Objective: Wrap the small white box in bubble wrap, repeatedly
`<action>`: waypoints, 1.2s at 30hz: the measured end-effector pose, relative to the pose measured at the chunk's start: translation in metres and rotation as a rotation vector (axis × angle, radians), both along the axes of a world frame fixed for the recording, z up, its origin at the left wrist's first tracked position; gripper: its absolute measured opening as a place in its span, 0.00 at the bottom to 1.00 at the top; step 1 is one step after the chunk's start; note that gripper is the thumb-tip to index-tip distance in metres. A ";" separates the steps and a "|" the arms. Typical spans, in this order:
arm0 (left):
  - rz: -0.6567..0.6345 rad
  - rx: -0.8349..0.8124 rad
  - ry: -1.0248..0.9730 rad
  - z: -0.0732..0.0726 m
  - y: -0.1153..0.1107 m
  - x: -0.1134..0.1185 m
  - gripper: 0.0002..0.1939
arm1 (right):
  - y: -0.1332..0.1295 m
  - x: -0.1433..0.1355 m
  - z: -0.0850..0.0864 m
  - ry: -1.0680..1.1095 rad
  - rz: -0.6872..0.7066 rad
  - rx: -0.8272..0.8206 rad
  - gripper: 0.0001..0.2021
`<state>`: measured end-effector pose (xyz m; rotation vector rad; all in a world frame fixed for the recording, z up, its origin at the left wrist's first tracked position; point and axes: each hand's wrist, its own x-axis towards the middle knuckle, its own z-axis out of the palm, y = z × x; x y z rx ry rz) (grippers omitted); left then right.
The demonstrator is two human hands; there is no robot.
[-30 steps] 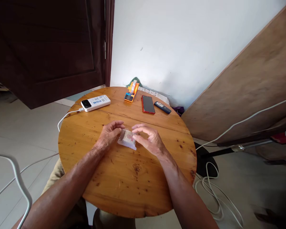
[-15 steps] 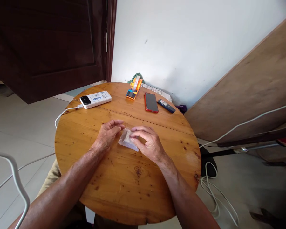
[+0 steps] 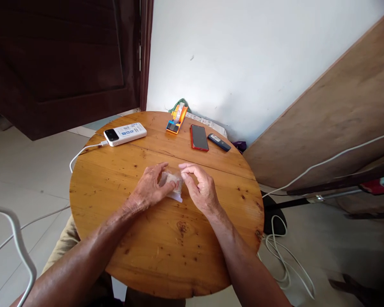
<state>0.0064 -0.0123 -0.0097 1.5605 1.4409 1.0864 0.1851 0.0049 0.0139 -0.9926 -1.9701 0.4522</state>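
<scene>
A small clear plastic packet (image 3: 177,197) with something whitish inside and a bit of red marking lies near the middle of the round wooden table. My left hand (image 3: 152,184) holds it from the left, thumb pressed across its top and fingers around its far left edge. At the packet's upper right edge, my right hand (image 3: 199,186) is closed in a pinch, thumb against forefinger. A thin see-through film seems to be between those fingertips, too faint to make out fully.
The wooden table (image 3: 147,251) also bears a white power bank (image 3: 128,134) with a plugged cable, an orange tape dispenser (image 3: 177,119), a red-edged phone (image 3: 199,137) and a dark handheld device (image 3: 219,142). A wall stands behind; a dark door (image 3: 83,64) is at left.
My left hand has moved right, its thumb now lying on the packet. My right fingers have moved off the packet's middle to its upper right edge. The view has shifted slightly.
</scene>
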 end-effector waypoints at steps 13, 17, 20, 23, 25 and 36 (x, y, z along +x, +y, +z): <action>-0.177 -0.082 -0.127 0.015 -0.012 0.005 0.39 | 0.004 0.009 0.004 0.295 -0.087 -0.190 0.09; -0.238 -0.105 -0.200 0.012 -0.011 0.006 0.41 | 0.010 0.013 0.000 0.409 -0.065 -0.306 0.12; -0.222 -0.129 -0.209 0.013 -0.011 0.005 0.41 | 0.011 0.015 -0.001 0.471 -0.004 -0.432 0.14; -0.200 -0.144 -0.195 0.015 -0.011 0.005 0.41 | 0.010 0.017 0.000 0.442 0.050 -0.529 0.21; -0.201 -0.147 -0.192 0.015 -0.011 0.006 0.41 | 0.010 0.019 -0.001 0.394 0.043 -0.546 0.26; -0.245 -0.048 -0.327 -0.004 -0.008 0.009 0.43 | 0.016 0.007 -0.018 0.395 -0.021 -0.548 0.20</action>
